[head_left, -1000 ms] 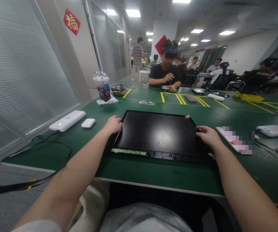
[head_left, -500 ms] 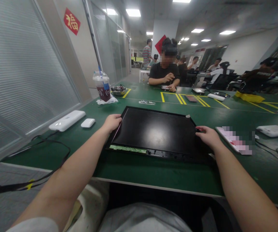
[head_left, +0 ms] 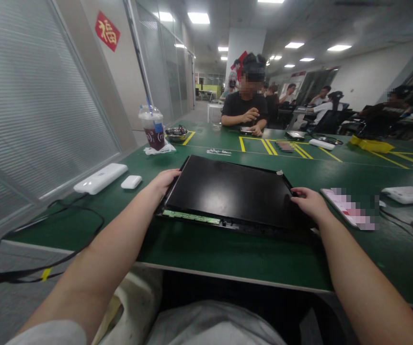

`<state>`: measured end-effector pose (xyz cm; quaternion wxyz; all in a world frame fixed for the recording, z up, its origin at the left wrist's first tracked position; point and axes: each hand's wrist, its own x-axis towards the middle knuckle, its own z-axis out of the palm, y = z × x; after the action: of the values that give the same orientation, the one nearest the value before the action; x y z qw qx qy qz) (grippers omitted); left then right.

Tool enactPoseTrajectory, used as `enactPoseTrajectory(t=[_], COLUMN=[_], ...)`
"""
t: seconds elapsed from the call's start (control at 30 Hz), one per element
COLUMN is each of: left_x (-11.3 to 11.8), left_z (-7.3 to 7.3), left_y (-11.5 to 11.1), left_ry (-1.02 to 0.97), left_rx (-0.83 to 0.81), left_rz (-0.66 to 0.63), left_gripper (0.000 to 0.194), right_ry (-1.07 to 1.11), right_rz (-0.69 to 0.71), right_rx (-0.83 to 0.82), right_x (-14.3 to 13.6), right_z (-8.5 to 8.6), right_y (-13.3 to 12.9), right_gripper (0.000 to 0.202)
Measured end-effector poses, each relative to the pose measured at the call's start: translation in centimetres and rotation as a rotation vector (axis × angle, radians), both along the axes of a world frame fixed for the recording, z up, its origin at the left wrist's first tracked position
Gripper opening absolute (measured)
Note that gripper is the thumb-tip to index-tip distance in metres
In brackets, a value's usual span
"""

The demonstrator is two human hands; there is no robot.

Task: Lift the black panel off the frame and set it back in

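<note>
A black display panel (head_left: 230,191) lies in a black frame in front of me, with its left edge raised a little out of the frame. Along the near left side a strip of green circuit board (head_left: 192,217) is exposed. My left hand (head_left: 166,180) is closed on the left edge of the panel, its fingertips partly hidden. At the opposite side, my right hand (head_left: 309,201) pinches the right edge of the frame between thumb and fingers. A small pale tab (head_left: 279,173) sticks up at the far right corner.
On the green table (head_left: 235,261) stand a drink cup (head_left: 154,129) on tissue and a metal bowl (head_left: 177,134). White power bank (head_left: 100,178) and white earbud case (head_left: 131,182) lie left; a phone (head_left: 348,208) lies right. A co-worker (head_left: 246,105) sits opposite.
The panel's left side has risen out of the frame, and its reflection has shifted. My left hand has moved slightly up with it; my right hand stays at the right edge.
</note>
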<state>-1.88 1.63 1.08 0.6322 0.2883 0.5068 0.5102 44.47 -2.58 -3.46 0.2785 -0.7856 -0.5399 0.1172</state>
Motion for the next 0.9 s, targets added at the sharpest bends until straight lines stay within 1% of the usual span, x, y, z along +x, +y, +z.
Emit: enactPoseTrajectory(t=[0.07, 0.17, 0.27, 0.37, 0.47, 0.53, 0.73, 0.83, 0.9], left_x=[0.0, -0.1, -0.2, -0.1, 0.1, 0.3, 0.7, 0.5, 0.4], left_z=[0.0, -0.3, -0.8, -1.1, -1.1, -0.9, -0.5, -0.4, -0.4], left_y=[0.0, 0.1, 0.3, 0.3, 0.2, 0.0, -0.4, -0.1, 0.2], left_ry=[0.047, 0.144, 0.183, 0.176, 0.166, 0.166, 0.104, 0.083, 0.066], left_rx=[0.011, 0.037, 0.058, 0.099, 0.115, 0.116, 0.153, 0.141, 0.133], left_rz=[-0.014, 0.041, 0.052, 0.046, 0.04, 0.037, -0.019, -0.058, -0.043], left_gripper=[0.054, 0.07, 0.075, 0.067, 0.049, 0.04, 0.036, 0.036, 0.03], right_ry=[-0.003, -0.009, -0.018, -0.028, -0.038, -0.045, -0.053, -0.056, -0.048], right_rz=[0.005, 0.012, 0.014, 0.016, 0.024, 0.029, 0.038, 0.031, 0.033], right_rx=[0.007, 0.009, 0.011, 0.029, 0.037, 0.042, 0.034, 0.03, 0.035], right_x=[0.1, 0.3, 0.3, 0.4, 0.5, 0.5, 0.5, 0.6, 0.7], right_z=[-0.1, -0.2, -0.2, -0.4, -0.6, -0.7, -0.6, -0.7, -0.7], right_y=[0.0, 0.1, 0.1, 0.3, 0.4, 0.4, 0.3, 0.3, 0.4], right_gripper=[0.041, 0.041, 0.041, 0.039, 0.039, 0.039, 0.044, 0.043, 0.043])
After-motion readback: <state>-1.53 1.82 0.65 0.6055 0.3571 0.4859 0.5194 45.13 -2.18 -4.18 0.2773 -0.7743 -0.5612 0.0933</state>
